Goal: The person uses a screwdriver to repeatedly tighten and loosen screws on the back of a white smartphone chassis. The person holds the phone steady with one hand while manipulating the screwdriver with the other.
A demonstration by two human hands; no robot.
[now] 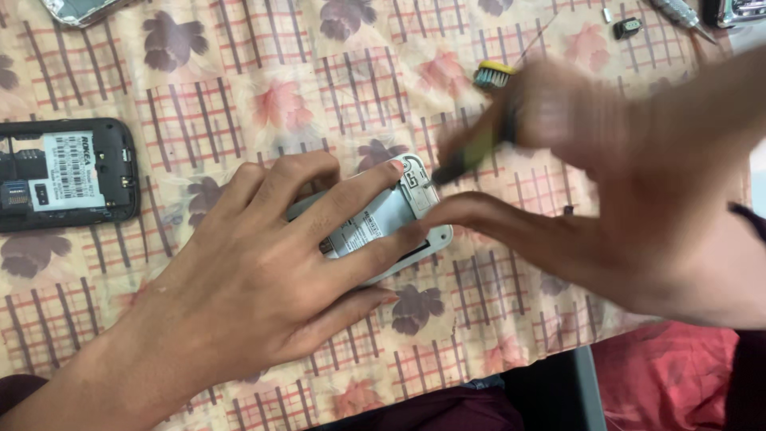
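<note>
My left hand presses flat on a white mobile phone that lies back-up, cover off, on the flowered cloth. Its fingers spread over the phone's near half. My right hand, blurred by motion, grips a screwdriver with a yellow-and-black handle. The dark tip points down at the phone's upper right corner. One finger of the right hand rests against the phone's right edge.
A black phone with its back open lies at the left edge. A toothbrush head sits above the screwdriver. Small parts, a metal tool and another device lie top right. Red fabric lies below the cloth's edge.
</note>
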